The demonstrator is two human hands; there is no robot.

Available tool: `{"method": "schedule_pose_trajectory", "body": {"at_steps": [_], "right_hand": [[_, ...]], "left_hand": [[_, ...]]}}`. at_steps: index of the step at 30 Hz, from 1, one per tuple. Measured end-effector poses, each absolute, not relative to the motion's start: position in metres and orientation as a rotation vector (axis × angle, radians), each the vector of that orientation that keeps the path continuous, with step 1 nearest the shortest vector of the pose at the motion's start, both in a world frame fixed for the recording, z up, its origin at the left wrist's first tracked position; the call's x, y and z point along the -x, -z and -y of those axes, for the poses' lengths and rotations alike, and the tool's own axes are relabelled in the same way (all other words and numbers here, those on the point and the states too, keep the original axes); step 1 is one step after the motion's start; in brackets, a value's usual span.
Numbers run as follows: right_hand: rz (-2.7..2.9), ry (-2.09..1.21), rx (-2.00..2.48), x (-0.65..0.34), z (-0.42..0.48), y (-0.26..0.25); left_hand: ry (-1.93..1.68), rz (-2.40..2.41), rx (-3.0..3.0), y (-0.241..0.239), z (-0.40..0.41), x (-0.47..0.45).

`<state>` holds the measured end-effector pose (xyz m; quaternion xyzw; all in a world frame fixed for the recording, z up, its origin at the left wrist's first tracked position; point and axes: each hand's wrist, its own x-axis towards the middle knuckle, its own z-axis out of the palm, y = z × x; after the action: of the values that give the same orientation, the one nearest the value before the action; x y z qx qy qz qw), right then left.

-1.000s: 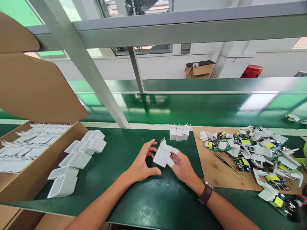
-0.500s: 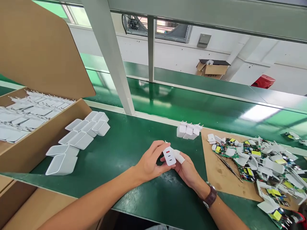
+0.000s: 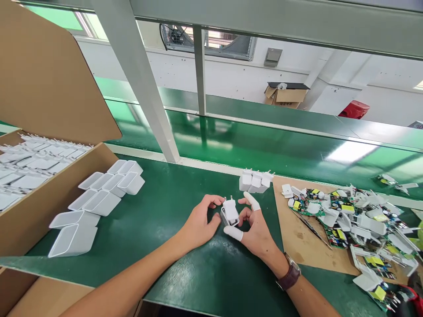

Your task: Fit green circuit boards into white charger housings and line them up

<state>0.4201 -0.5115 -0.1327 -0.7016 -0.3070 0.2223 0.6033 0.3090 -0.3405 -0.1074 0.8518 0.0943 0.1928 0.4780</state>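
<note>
A white plug charger stands on the green bench between my two hands, its two metal pins pointing up. A gap shows along its lower edge, where the pin-side cover meets the case. My left hand is at its left, thumb and fingers apart, fingertips close to its side. My right hand curves round its right side with fingers spread; white finger covers sit on the thumb and index finger. The right thumb lies by the charger's lower edge; whether it touches cannot be made out.
Several white chargers stand grouped behind my right hand. Empty white cases line up at left beside a cardboard box of white parts. Circuit boards and tweezers lie on cardboard at right. A metal post rises behind.
The charger was held up in both hands with its port face showing; now it stands on the bench, pins up. Both hands have loosened and spread around it. The view has shifted slightly.
</note>
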Motion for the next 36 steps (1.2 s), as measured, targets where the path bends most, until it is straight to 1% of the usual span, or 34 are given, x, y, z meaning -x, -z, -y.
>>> {"method": "schedule_pose_trajectory", "body": {"at_steps": [4,9,12,16,22,28,33,36], "right_hand": [[0.895,-0.627,1.534,-0.423,0.513,0.136],[0.917,-0.618,1.593,-0.423,0.511,0.143],[0.957,-0.577,1.554,-0.422,0.511,0.145],[0.986,-0.556,1.545,-0.423,0.510,0.147],[0.998,-0.560,1.572,-0.424,0.508,0.144],[0.949,-0.660,1.657,-0.425,0.509,0.134],[0.979,-0.631,1.648,-0.426,0.509,0.132],[1.006,-0.597,1.648,-0.426,0.509,0.133]], "left_hand": [[-0.530,-0.022,-2.023,0.100,0.336,-0.309],[-0.717,0.255,-2.184,0.099,0.338,-0.313],[-0.778,0.391,-2.233,0.099,0.340,-0.316],[-0.763,0.316,-2.283,0.095,0.344,-0.315],[-0.578,0.200,-2.402,0.085,0.349,-0.313],[-0.584,0.370,-2.407,0.083,0.348,-0.315],[-0.736,0.387,-2.480,0.080,0.352,-0.319],[-0.584,0.359,-2.583,0.073,0.355,-0.315]]}}
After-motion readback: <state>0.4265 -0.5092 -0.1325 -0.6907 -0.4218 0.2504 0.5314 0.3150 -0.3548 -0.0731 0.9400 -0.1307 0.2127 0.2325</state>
